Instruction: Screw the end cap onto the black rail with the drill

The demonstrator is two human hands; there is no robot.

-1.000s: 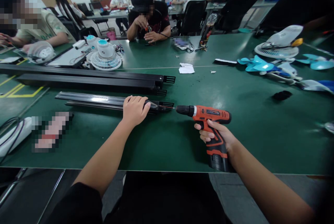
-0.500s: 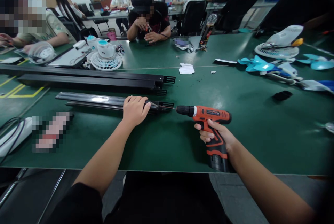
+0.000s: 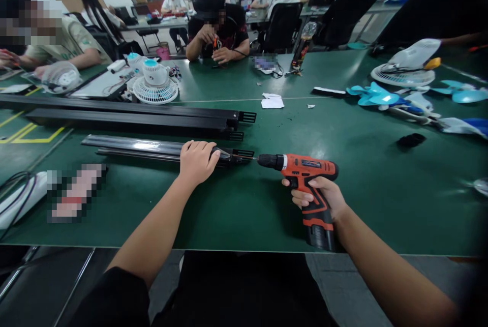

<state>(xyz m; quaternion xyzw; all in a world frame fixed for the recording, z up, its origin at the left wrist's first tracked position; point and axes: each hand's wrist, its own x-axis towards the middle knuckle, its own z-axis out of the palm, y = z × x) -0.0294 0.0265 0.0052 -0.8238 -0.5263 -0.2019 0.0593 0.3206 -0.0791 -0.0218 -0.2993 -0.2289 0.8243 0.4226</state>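
Note:
My left hand (image 3: 197, 160) presses down on the right end of a long black rail (image 3: 145, 147) lying on the green table (image 3: 236, 205), fingers curled over it. My right hand (image 3: 318, 196) grips the handle of an orange and black cordless drill (image 3: 305, 184). The drill lies level, its bit touching the rail's right end cap (image 3: 244, 154).
Two more long black rails (image 3: 125, 115) lie behind the held one. Small white desk fans (image 3: 154, 84) stand at the back left, blue and white fan parts (image 3: 404, 93) at the right. Paper scraps (image 3: 272, 100) lie mid-table. Several people sit at the far side.
Almost nothing has moved. My right hand has shifted its grip slightly higher on the drill handle; the drill and rail stay in place.

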